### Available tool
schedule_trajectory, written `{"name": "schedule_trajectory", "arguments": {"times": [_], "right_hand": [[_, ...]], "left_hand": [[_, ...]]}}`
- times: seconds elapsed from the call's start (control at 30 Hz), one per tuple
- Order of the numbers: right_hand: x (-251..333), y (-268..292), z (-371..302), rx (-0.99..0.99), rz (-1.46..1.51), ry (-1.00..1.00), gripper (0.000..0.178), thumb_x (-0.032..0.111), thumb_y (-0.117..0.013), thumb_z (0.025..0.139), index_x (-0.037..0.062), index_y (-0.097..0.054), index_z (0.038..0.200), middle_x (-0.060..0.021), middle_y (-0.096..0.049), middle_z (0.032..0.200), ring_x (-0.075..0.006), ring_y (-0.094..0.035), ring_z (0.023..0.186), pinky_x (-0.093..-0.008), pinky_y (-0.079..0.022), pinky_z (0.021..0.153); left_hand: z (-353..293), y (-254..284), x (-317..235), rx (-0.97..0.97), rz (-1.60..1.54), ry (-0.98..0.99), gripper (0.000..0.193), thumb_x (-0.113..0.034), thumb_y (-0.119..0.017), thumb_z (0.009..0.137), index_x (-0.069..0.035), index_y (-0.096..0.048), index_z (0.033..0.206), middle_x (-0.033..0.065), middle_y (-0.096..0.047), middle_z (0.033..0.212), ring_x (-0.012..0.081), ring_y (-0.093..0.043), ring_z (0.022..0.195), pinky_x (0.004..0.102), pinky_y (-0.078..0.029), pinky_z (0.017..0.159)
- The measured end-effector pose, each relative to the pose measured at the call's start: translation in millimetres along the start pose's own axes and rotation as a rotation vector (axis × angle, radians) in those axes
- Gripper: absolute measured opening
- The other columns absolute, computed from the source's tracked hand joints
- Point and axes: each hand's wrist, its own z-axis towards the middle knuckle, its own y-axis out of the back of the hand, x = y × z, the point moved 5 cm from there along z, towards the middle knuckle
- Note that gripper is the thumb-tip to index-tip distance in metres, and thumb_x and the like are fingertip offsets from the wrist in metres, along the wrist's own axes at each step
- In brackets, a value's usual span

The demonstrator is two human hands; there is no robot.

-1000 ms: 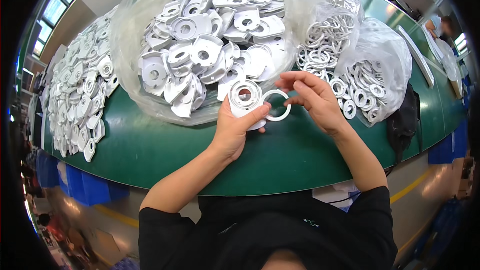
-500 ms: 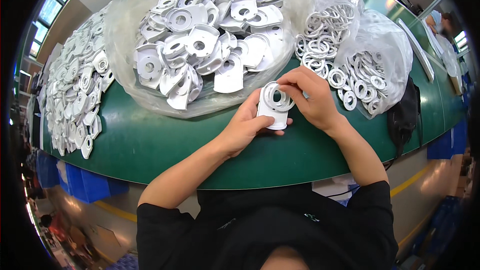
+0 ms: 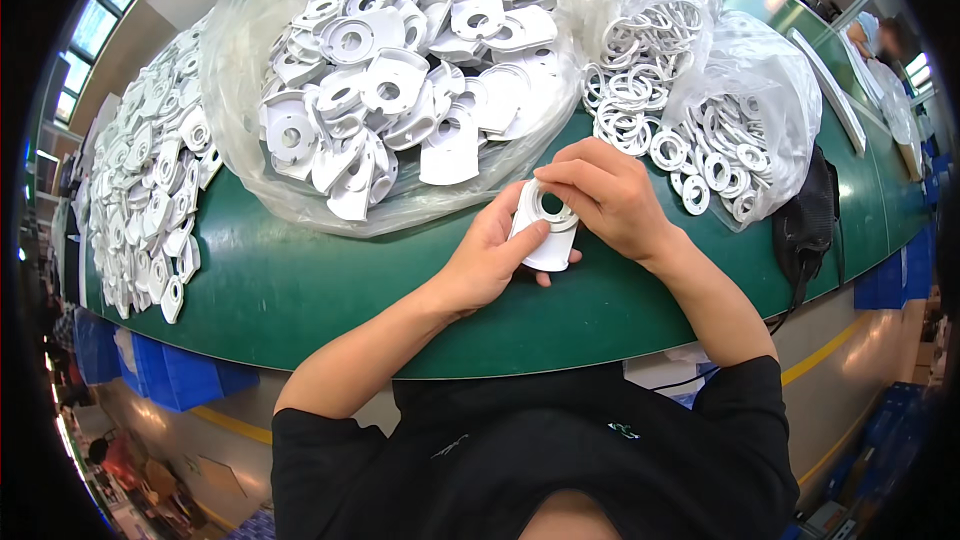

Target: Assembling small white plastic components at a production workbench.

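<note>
My left hand (image 3: 484,262) holds a white plastic plate (image 3: 549,252) with a round hole, above the near middle of the table. Its thumb presses on the front, by the hole's lower edge, and the other fingers are behind. A white ring (image 3: 567,224) lies around the hole on the plate's face. My right hand (image 3: 622,202) pinches at the upper right of this ring with thumb and index finger; its fingertips partly cover the ring. How firmly the ring sits in the plate cannot be made out.
A large clear bag (image 3: 225,115) of white plates (image 3: 450,145) lies open ahead. More plates (image 3: 150,175) are heaped at the left. At the right are bags with white rings (image 3: 718,172), then a black bag (image 3: 805,230) on the green table (image 3: 330,290). Blue bins (image 3: 165,370) stand below the edge.
The ring has gone from jutting out at the plate's right side to lying over the hole. My left thumb has moved up toward it, and my right fingers have shifted slightly left.
</note>
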Motion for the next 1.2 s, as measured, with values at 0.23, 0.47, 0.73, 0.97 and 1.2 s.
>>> {"name": "schedule_trajectory", "arguments": {"times": [0.23,0.47,0.73,0.97,1.2], "right_hand": [[3.4,-1.3,-1.1,-0.059,0.003,-0.068,0.017,0.001,-0.07,0.075,0.003,-0.066,0.091,-0.0061,-0.059,0.085,-0.0179,-0.06,0.071,-0.0275,-0.048,0.058],[2.4,-1.1,0.2,-0.041,0.025,-0.08,0.01,0.005,-0.068,0.08,0.0028,-0.067,0.089,-0.0056,-0.056,0.083,-0.0176,-0.058,0.068,-0.0282,-0.047,0.056],[-27.0,-8.9,-11.1,0.188,0.625,-0.661,0.014,0.01,-0.06,0.091,-0.0022,-0.066,0.093,-0.0016,-0.063,0.086,-0.0043,-0.057,0.081,-0.0196,-0.046,0.068],[-14.5,-17.0,-9.8,0.295,0.478,-0.498,0.009,0.008,-0.057,0.091,-0.0007,-0.056,0.093,-0.0042,-0.059,0.081,-0.0095,-0.053,0.074,-0.023,-0.043,0.067],[-7.4,-22.4,-10.2,0.27,0.354,-0.415,0.007,0.006,-0.056,0.089,-0.0007,-0.054,0.089,-0.0077,-0.054,0.079,-0.0157,-0.049,0.069,-0.0268,-0.041,0.064]], "left_hand": [[0.5,2.0,-3.0,-0.009,-0.105,0.053,0.043,-0.013,-0.046,0.096,-0.003,-0.031,0.136,0.0104,-0.059,0.109,0.0227,-0.068,0.09,0.0229,-0.052,0.054],[-1.4,0.1,-4.5,-0.021,-0.047,0.034,0.042,-0.01,-0.044,0.095,-0.002,-0.031,0.135,0.011,-0.059,0.107,0.0206,-0.068,0.086,0.0226,-0.05,0.054],[-8.8,-3.6,-18.4,-0.123,0.487,-0.097,0.032,-0.015,-0.047,0.096,-0.003,-0.039,0.124,0.0092,-0.062,0.096,0.0172,-0.064,0.077,0.0296,-0.048,0.064],[-9.1,10.2,-26.3,-0.343,0.799,-0.218,0.023,-0.023,-0.049,0.094,0.0,-0.052,0.091,0.0169,-0.057,0.067,0.0272,-0.054,0.056,0.0377,-0.041,0.056],[-6.9,12.7,-25.4,-0.344,0.828,-0.298,0.021,-0.016,-0.05,0.09,0.002,-0.054,0.079,0.0155,-0.054,0.059,0.0284,-0.049,0.048,0.0375,-0.038,0.05]]}}
